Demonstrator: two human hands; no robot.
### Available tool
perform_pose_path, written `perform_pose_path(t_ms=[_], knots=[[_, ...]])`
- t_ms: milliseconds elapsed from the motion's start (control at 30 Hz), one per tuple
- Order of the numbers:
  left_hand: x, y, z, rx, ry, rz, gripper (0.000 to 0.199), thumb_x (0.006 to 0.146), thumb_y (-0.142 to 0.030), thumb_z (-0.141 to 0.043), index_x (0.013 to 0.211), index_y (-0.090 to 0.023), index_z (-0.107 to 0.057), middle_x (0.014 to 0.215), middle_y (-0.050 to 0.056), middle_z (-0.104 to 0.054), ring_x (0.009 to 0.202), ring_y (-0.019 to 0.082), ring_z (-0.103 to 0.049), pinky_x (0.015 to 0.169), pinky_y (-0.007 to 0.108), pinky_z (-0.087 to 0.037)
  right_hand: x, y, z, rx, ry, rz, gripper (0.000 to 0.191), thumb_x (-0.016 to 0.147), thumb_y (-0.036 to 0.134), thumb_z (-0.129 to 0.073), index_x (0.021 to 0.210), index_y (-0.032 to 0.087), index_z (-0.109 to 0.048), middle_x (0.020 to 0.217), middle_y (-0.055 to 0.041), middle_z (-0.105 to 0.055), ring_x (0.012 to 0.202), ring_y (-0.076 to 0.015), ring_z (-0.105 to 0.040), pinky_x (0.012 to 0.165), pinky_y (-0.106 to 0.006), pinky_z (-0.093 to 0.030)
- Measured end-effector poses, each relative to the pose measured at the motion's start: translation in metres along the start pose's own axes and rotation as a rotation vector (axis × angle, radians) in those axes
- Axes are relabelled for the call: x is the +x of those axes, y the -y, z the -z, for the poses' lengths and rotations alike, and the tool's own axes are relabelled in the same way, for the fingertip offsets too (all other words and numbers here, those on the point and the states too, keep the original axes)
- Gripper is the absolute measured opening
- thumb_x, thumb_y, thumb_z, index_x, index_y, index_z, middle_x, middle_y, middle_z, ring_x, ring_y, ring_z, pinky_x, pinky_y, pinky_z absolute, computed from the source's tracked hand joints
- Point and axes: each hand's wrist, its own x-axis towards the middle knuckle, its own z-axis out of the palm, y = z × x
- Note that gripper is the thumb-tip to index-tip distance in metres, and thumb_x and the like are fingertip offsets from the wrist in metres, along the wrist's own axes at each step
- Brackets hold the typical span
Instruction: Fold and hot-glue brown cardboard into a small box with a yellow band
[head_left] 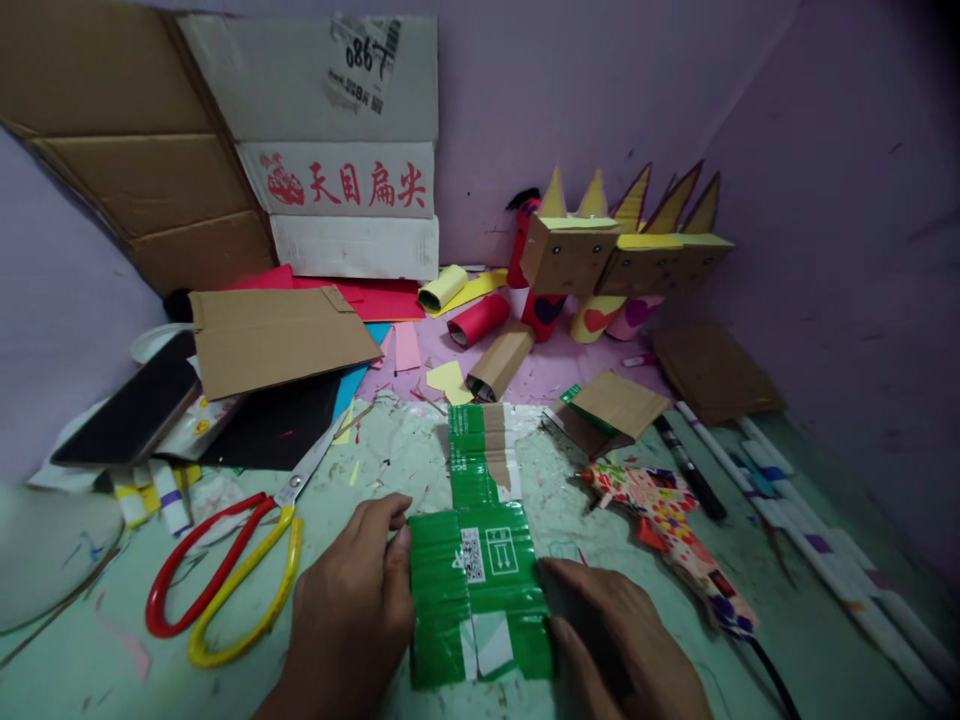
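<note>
A green cardboard piece (439, 600) with printed marks and a narrower strip at its top lies flat in front of me. My left hand (360, 600) has its bent fingers and thumb on the left edge of this piece. At the right edge, my right hand (619, 630) grips with thumb and fingertips; its lower fingers are partly cut off by the frame. Large scissors (289, 500) with red and yellow handles rest left of my left hand. A floral-patterned glue gun (667, 520) lies to the right.
Cardboard box figures (574, 260) with paper spikes stand at the back. Paper rolls (480, 320), a folded brown cardboard piece (615, 405) and a large cardboard sheet (277, 340) lie before them. Several markers (795, 520) line the right side. A phone (131, 405) is at left.
</note>
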Motion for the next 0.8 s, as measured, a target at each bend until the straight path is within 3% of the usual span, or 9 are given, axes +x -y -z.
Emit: perform_pose_path(t_ms=[233,367,467,567,700,800], knots=[[0.009,-0.001,0.004,-0.139,0.001,0.035,0.022,0.083,-0.033,-0.043,0.092,-0.022,-0.059,0.089,0.007,-0.067,0.077,0.023,-0.064,0.066,0.034,-0.049,-0.001,-0.003,-0.001,0.024,-0.017,0.001,0.04,0.082,0.019,-0.057,0.121,0.025,-0.048,0.1,-0.0061,-0.069,0.09,-0.0228,-0.066,0.072,-0.036,-0.059],[0.036,-0.02,0.011,-0.417,0.167,0.219,0.02,0.077,-0.031,-0.05,0.09,-0.019,-0.059,0.077,0.005,-0.063,0.068,0.02,-0.06,0.062,0.032,-0.047,-0.001,-0.001,-0.001,0.055,-0.023,-0.031,0.039,0.083,0.019,-0.056,0.121,0.024,-0.048,0.104,-0.0075,-0.067,0.095,-0.0232,-0.065,0.076,-0.037,-0.058],[0.063,-0.035,0.008,-0.668,0.143,0.327,0.024,0.067,-0.019,-0.059,0.091,-0.016,-0.056,0.082,0.003,-0.06,0.058,0.014,-0.056,0.053,0.026,-0.043,0.001,0.001,-0.001,0.079,-0.043,-0.034,0.037,0.084,0.02,-0.055,0.121,0.023,-0.049,0.106,-0.0093,-0.066,0.097,-0.0237,-0.064,0.078,-0.038,-0.058],[0.083,-0.045,-0.003,-0.713,0.133,0.339,0.032,0.065,-0.013,-0.06,0.096,-0.017,-0.054,0.075,-0.001,-0.059,0.043,0.008,-0.047,0.042,0.021,-0.035,0.003,0.003,-0.003,0.106,-0.116,-0.03,0.033,0.085,0.021,-0.053,0.118,0.021,-0.052,0.103,-0.0094,-0.067,0.094,-0.0238,-0.066,0.075,-0.038,-0.058],[0.091,-0.052,-0.014,-0.804,0.175,0.311,0.01,0.066,-0.008,-0.057,0.069,-0.017,-0.054,0.047,-0.008,-0.049,0.031,0.006,-0.036,0.035,0.017,-0.026,0.004,0.005,-0.004,0.163,-0.196,-0.04,0.031,0.084,0.019,-0.052,0.115,0.022,-0.055,0.099,-0.0087,-0.069,0.091,-0.0236,-0.067,0.074,-0.038,-0.059],[0.089,-0.053,-0.01,-0.888,0.186,0.311,0.018,0.07,-0.013,-0.055,0.055,-0.018,-0.047,0.033,-0.009,-0.04,0.026,0.005,-0.028,0.032,0.016,-0.017,0.003,0.005,-0.004,0.259,-0.181,-0.101,0.03,0.084,0.019,-0.053,0.114,0.022,-0.056,0.104,-0.009,-0.069,0.096,-0.0232,-0.066,0.079,-0.039,-0.057]])
